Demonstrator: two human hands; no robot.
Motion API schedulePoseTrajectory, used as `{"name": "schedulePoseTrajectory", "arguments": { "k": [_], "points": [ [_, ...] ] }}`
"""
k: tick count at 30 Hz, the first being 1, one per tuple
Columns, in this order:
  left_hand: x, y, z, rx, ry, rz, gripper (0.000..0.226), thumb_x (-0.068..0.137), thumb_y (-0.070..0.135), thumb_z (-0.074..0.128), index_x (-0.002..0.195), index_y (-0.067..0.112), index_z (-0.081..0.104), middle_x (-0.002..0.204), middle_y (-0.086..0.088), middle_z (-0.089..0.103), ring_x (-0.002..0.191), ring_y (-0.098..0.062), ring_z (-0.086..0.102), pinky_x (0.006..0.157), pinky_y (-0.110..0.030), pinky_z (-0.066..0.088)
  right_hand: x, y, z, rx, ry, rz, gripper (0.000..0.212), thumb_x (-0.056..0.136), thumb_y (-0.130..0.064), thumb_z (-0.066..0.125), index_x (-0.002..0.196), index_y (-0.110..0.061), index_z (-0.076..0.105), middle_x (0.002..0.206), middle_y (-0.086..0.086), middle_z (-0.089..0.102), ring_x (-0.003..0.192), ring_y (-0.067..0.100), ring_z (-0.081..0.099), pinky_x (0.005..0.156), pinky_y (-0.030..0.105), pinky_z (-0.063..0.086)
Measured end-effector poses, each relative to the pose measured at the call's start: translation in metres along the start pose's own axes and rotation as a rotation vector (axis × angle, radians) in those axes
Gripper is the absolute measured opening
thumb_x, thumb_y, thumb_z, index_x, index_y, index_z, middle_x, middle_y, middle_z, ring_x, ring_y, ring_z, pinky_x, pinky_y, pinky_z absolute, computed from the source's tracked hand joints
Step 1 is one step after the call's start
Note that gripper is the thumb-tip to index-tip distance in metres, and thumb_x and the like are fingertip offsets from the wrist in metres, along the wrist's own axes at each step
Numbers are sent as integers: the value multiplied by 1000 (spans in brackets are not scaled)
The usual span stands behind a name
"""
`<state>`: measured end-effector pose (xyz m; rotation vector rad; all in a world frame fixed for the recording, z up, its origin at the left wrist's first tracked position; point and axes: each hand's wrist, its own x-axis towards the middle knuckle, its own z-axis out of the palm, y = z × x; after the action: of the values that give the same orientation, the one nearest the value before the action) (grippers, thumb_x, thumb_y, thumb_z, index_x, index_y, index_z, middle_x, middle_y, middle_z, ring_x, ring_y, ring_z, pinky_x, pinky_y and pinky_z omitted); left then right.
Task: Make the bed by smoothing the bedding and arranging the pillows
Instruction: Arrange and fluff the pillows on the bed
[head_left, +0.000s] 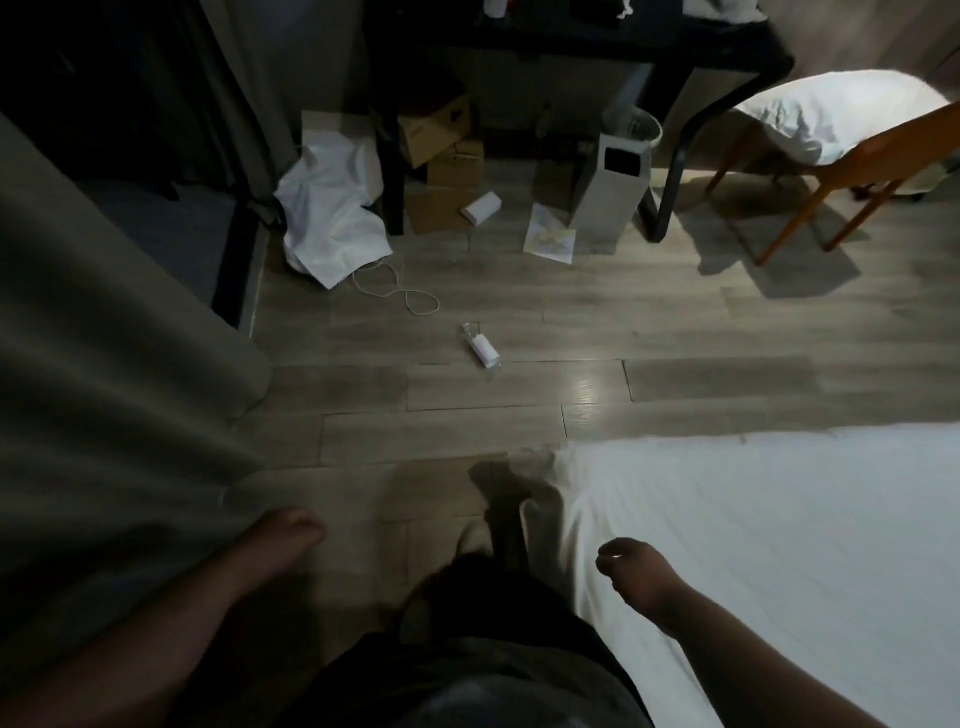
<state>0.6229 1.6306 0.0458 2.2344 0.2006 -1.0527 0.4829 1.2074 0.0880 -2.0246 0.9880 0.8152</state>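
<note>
Bed cropped; pillow part-hidden

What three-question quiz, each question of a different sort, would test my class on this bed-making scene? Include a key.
1. True or false: the pillow lies on the bed.
2. Which thing lies on its side on the floor? A. bottle B. shoe C. book
3. Fill in: the right hand is above the white ____.

Key
1. False: it rests on the chair.
2. A.
3. sheet.
</note>
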Motion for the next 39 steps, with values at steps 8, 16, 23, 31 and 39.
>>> {"name": "schedulePoseTrajectory", "arguments": {
  "k": [8,16,23,31,39],
  "points": [
    [136,114,-60,9,-54,14,6,88,12,64,87,12,70,90,-11,70,82,-19,61,73,-25,43,112,-104,-50,-17,14,-31,23,90,-17,59,112,-13,66,120,7,63,97,16,57,84,26,44],
    [254,252,-144,118,-59,107,13,81,24,68,82,11,71,82,-5,69,71,-11,59,64,-23,43,194,-224,-129,-122,47,-87,27,93,-18,54,111,-3,67,118,14,64,110,28,59,93,33,47],
    [343,360,-203,226,-139,155,12,88,19,67,79,26,62,93,-4,65,86,-16,60,82,-28,46,241,-291,-185,28,85,-2,35,96,-23,54,126,-8,58,128,10,59,113,22,57,98,34,47],
    [448,492,-239,449,-324,295,10,91,29,63,82,25,67,88,8,64,82,-7,58,71,-23,42,290,-342,-226,217,164,172,36,95,-27,53,126,-10,58,130,10,57,113,22,56,97,33,47],
    [517,623,-187,618,-445,401,17,87,17,69,71,22,70,74,10,69,74,-8,63,65,-22,47,320,-333,-274,407,254,282,35,92,-28,54,122,-12,63,126,7,62,112,20,58,94,26,44]
  ]
}}
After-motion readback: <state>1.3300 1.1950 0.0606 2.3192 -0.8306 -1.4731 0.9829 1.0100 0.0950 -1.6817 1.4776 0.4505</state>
